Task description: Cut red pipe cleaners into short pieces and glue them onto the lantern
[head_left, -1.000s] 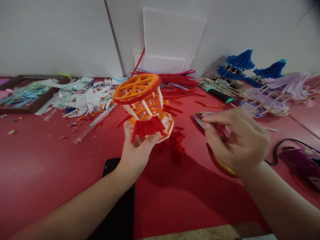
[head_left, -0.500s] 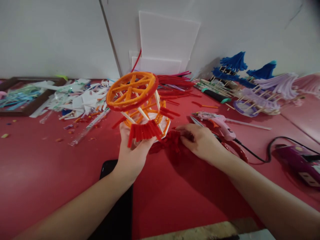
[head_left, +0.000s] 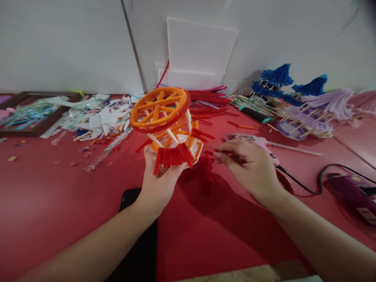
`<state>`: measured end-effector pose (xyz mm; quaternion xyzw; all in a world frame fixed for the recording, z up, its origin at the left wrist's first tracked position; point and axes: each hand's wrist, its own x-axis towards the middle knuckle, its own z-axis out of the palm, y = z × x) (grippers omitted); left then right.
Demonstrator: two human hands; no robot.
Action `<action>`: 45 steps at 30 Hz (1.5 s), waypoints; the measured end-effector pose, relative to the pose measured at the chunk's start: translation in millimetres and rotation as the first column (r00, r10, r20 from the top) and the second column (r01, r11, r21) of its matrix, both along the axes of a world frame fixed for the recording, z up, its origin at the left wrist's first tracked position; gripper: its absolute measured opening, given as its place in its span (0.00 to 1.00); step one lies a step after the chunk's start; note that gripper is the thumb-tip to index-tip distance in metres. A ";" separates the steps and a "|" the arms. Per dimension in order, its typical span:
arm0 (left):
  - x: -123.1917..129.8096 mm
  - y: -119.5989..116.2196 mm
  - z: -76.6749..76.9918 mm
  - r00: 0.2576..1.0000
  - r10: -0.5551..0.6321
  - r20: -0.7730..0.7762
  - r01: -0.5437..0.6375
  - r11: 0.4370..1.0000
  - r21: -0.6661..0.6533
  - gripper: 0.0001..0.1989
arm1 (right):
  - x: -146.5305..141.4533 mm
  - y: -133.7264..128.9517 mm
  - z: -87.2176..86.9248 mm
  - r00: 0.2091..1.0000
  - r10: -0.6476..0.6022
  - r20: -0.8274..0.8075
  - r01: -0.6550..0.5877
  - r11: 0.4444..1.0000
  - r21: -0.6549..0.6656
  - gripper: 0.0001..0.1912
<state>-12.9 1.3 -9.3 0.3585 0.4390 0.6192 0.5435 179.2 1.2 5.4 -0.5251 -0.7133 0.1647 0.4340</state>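
Observation:
My left hand (head_left: 160, 184) is closed around the base of a small carousel-like frame (head_left: 160, 109). An orange spoked ring tops it, pale sticks hold that ring up, and short red pipe cleaner pieces (head_left: 173, 155) fan out from its lower tier. To the right, my right hand (head_left: 246, 164) pinches a short red pipe cleaner piece (head_left: 209, 152) between thumb and fingertips. Just below lies a pile of cut red pipe cleaner pieces (head_left: 205, 172) on the red table, partly in shadow.
A pink glue gun (head_left: 268, 149) lies behind my right hand, its cord running to a purple power strip (head_left: 352, 194). A black phone (head_left: 138, 243) rests by my left forearm. Scraps (head_left: 100, 117) and a brown frame (head_left: 44, 127) are left; blue umbrella-like pieces (head_left: 277, 76) stand back right.
My right hand has lifted off the pile of red pieces and drawn slightly right, with one short pipe cleaner piece in its pinch. My left hand still holds the frame.

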 end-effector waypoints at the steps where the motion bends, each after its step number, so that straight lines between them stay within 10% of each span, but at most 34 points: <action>1: 0.4 -0.4 1.4 1.000 -0.004 -0.014 0.004 1.000 0.002 0.27 | -1.8 -2.6 2.1 0.995 0.012 -0.098 -0.011 1.000 0.006 0.03; 6: 2.2 -4.1 9.7 0.994 -0.042 -0.097 0.048 0.997 0.062 0.23 | -16.8 -19.3 13.0 0.801 0.145 -0.581 -0.264 0.957 -0.124 0.02; 15: -1.3 -9.3 4.7 0.978 -0.115 -0.177 0.142 0.978 0.150 0.21 | -33.9 -29.5 11.8 0.478 0.013 -0.878 -0.529 0.802 -0.276 0.04; 28: -0.9 -9.5 7.1 0.973 -0.133 -0.187 0.170 0.965 0.201 0.22 | -33.0 -33.2 22.9 0.429 -0.028 -0.903 -0.513 0.816 -0.269 0.18; 45: -2.6 -7.6 8.6 0.954 -0.161 -0.252 0.230 0.935 0.272 0.28 | -27.5 -26.9 26.9 0.438 -0.242 -0.866 -0.550 0.690 -0.471 0.25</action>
